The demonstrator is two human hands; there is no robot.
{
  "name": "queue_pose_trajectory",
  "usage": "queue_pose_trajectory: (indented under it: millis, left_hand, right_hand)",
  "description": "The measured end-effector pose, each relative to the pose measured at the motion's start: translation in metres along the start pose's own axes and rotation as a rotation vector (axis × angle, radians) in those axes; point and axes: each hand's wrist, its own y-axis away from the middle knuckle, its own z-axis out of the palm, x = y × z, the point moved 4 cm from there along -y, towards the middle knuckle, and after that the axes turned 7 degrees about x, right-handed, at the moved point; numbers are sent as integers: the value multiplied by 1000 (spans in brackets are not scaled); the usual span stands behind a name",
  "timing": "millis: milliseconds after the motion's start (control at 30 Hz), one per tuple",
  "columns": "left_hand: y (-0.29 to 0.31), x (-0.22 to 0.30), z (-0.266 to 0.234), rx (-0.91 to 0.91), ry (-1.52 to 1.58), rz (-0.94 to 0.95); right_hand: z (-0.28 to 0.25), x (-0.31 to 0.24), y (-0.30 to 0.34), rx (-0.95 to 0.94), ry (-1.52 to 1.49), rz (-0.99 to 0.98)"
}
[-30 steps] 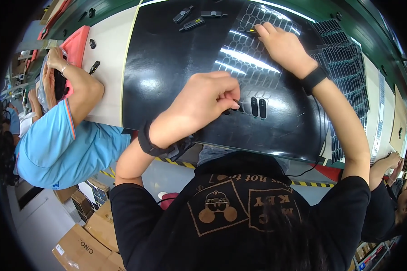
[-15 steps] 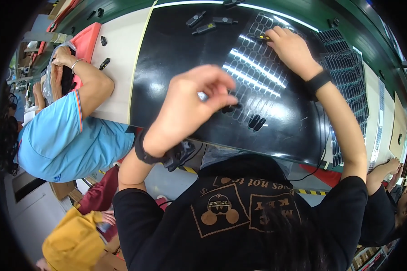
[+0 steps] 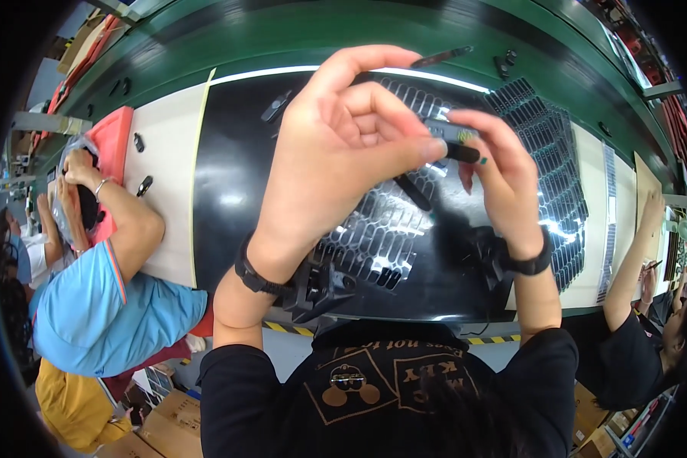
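Observation:
My left hand (image 3: 313, 153) is raised over the black mat (image 3: 229, 198), fingers bent. A slim black strip (image 3: 443, 57) sticks out from its index fingertip, and a black oblong piece (image 3: 462, 153) lies at its thumb tip. Another black oblong piece (image 3: 414, 192) shows below the hand; what holds it, I cannot tell. My right hand (image 3: 515, 187) has its fingers closed on a small dark device (image 3: 449, 130) with a yellow-green mark, right beside the left fingertips. Under both hands lies a clear film sheet (image 3: 382, 229) with rows of oval outlines. Several black ovals (image 3: 388, 278) sit at its near edge.
Dark-outlined film sheets (image 3: 561, 183) are stacked at the right. Another dark device (image 3: 276, 105) lies at the back left, partly hidden. A person in a light-blue shirt (image 3: 122, 305) works at the left beside a red tray (image 3: 120, 160). Another person's arm (image 3: 633, 252) reaches in at the right.
My left hand has risen, and my right hand has come back from the film's far end. They now meet over the sheet with the device and black pieces. The camera view has shifted.

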Motion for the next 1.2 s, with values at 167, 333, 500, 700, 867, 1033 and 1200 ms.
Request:
queue_pose_trajectory:
  millis: [167, 333, 500, 700, 867, 1033, 1200]
  left_hand:
    - [-9, -1, 10, 7, 24, -33]
    - [-10, -2, 12, 3, 31, -95]
    - [-9, -1, 15, -17, 44, -100]
    - [-11, -6, 17, -6, 46, -123]
    - [-10, -6, 19, -21, 34, -115]
    - [-11, -8, 21, -14, 6, -72]
    - [-11, -6, 22, -27, -112, -3]
  right_hand:
    - [-13, -29, 12, 1, 207, -280]
    - [-17, -38, 15, -27, 366, -387]
    - [-18, -41, 17, -3, 348, -362]
    - [-17, -41, 17, 93, 359, -408]
    - [-18, -43, 19, 148, 330, -402]
    - [-21, -43, 21, 38, 422, -385]
    - [-19, -46, 22, 50, 459, -404]
